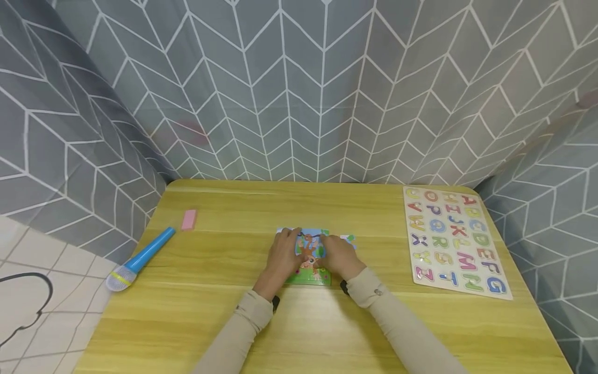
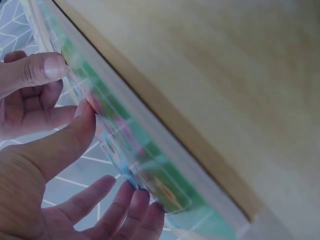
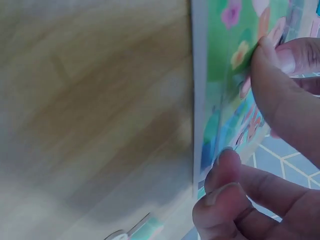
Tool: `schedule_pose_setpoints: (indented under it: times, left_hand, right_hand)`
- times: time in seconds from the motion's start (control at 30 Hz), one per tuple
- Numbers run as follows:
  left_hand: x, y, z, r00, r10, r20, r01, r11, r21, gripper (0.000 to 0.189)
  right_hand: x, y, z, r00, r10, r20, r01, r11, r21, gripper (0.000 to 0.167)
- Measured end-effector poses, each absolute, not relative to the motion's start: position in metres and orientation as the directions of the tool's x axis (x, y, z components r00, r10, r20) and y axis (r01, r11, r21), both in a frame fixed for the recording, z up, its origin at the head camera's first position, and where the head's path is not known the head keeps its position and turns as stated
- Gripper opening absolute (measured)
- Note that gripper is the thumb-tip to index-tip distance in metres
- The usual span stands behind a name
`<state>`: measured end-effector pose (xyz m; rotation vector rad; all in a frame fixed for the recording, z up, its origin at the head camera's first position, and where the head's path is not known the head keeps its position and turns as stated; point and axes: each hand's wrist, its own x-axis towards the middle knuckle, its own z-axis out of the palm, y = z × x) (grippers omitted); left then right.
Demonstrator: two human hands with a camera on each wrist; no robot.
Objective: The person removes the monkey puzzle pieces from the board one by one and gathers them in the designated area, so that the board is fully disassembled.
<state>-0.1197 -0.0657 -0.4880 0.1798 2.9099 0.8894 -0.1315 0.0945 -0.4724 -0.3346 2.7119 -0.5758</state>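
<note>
A flat jigsaw puzzle (image 1: 307,278) with a cartoon animal on green and blue lies at the middle of the wooden table. My left hand (image 1: 282,256) rests over its left part, the thumb on the picture. In the left wrist view, the spread fingertips of the left hand (image 2: 115,200) touch the picture too. From the other side, my right hand (image 1: 343,256) covers the puzzle's right part. Its thumb presses the picture in the right wrist view, close to the left thumb, while bent fingers of the right hand (image 3: 265,200) lie by the right edge.
A white-and-green puzzle piece (image 1: 348,237) lies just beyond my right hand. To the right is an alphabet board (image 1: 450,241) with coloured letters. At the left lie a blue toy microphone (image 1: 145,257) and a pink block (image 1: 189,219). Patterned grey curtains (image 1: 303,104) hang behind the table.
</note>
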Motion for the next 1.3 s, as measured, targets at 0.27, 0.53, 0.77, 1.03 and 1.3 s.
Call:
schedule_pose_setpoints:
  times: [0.27,0.53,0.77,1.03,1.3]
  left_hand:
    - [-0.122,-0.064,-0.490,-0.989,0.125,-0.076,0.058,0.813,0.579,0.071]
    - [-0.122,-0.064,-0.490,-0.990,0.125,-0.071,0.061,0.816,0.575,0.072]
    - [-0.121,-0.064,-0.490,-0.989,0.128,-0.069,0.064,0.809,0.584,0.073]
    - [-0.121,-0.066,-0.491,-0.991,0.121,-0.058,0.066,0.817,0.573,0.074]
    - [-0.119,-0.066,-0.494,-0.992,0.117,-0.050,0.073,0.845,0.530,0.083]
  right_hand:
    - [-0.134,0.096,-0.477,-0.918,-0.290,-0.270,-0.137,0.872,-0.469,0.084]
    - [-0.137,0.094,-0.483,-0.915,-0.339,-0.221,-0.158,0.802,-0.576,0.082]
    - [-0.141,0.090,-0.485,-0.921,-0.338,-0.193,-0.162,0.784,-0.600,0.066]
    - [-0.145,0.089,-0.486,-0.934,-0.310,-0.179,-0.129,0.758,-0.640,0.044]
    - [-0.147,0.088,-0.492,-0.952,-0.279,-0.129,-0.124,0.731,-0.671,0.026]
